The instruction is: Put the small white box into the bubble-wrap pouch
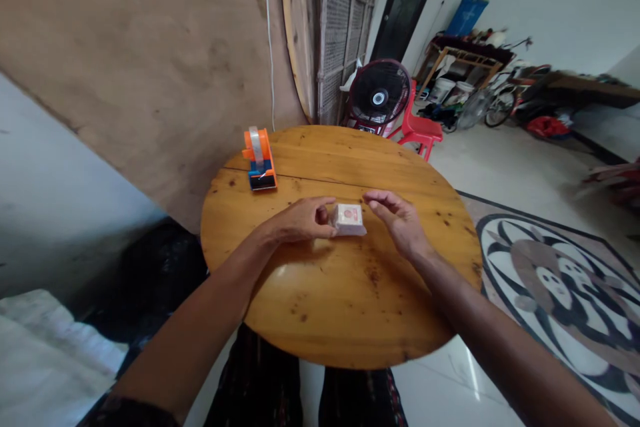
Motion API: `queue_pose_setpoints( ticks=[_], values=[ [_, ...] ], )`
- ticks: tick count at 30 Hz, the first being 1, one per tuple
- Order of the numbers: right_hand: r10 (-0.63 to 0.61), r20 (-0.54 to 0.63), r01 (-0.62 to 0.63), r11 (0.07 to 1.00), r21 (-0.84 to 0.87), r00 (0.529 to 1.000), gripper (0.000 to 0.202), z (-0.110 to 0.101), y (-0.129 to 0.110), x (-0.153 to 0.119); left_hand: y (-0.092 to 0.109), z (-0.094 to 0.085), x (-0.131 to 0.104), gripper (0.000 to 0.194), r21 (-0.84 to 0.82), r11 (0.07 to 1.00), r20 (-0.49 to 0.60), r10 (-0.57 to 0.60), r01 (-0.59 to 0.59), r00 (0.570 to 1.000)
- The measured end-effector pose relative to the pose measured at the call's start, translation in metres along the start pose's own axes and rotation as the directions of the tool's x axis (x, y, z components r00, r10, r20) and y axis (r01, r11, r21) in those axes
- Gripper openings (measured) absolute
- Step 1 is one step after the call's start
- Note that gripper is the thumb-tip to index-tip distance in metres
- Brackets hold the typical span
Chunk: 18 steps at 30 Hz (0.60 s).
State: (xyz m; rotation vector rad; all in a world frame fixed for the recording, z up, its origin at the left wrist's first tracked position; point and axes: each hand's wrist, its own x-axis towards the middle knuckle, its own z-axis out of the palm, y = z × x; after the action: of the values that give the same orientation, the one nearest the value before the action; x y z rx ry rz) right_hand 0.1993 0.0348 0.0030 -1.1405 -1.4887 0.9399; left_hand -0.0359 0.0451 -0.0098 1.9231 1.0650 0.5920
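A small white box [349, 216] with red print, seemingly wrapped in clear plastic, sits near the middle of the round wooden table [345, 307]. My left hand [306, 219] is at its left end, thumb low and index finger high, gripping that edge. On the other side, my right hand [399, 221] hovers just off the box with its fingers curved and the thumb a little apart from them. Nothing shows between those fingers. An orange and blue tape dispenser [260, 159] with a roll of clear tape stands at the table's back left.
Behind the table are a fan [379, 97] and a red plastic chair [421, 125]. A wooden board [150, 53] leans along the left side. Black bags [155, 273] lie low at the left. A panda-patterned floor design [560, 293] is at the right.
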Motion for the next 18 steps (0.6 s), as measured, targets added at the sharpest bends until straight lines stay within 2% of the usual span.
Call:
queue_pose_setpoints(
  ticks=[3, 7, 11, 15, 18],
  values=[
    [-0.018, 0.097, 0.019, 1.0, -0.01, 0.995, 0.024, 0.007, -0.007, 0.02, 0.002, 0.001, 0.0, 0.061, 0.059, 0.998, -0.024, 0.022, -0.02, 0.999],
    [-0.034, 0.126, 0.028, 0.998, 0.05, 0.991, 0.018, 0.015, -0.01, 0.035, 0.001, 0.003, 0.002, 0.054, 0.067, 0.997, -0.033, 0.047, -0.045, 0.998],
    [0.031, 0.152, -0.033, 0.999, 0.011, 0.988, 0.015, 0.004, -0.003, 0.032, 0.001, 0.005, 0.004, 0.055, 0.066, 0.997, -0.068, 0.043, -0.038, 0.997],
    [0.121, 0.267, -0.116, 0.993, -0.031, 0.956, 0.012, -0.005, 0.003, 0.028, 0.007, 0.007, 0.004, 0.058, 0.131, 0.991, -0.116, 0.056, -0.04, 0.992],
    [0.13, 0.326, -0.12, 0.991, -0.051, 0.936, 0.015, -0.005, 0.001, 0.028, 0.011, 0.007, 0.003, 0.054, 0.163, 0.985, -0.12, 0.07, -0.05, 0.99]
  ],
)
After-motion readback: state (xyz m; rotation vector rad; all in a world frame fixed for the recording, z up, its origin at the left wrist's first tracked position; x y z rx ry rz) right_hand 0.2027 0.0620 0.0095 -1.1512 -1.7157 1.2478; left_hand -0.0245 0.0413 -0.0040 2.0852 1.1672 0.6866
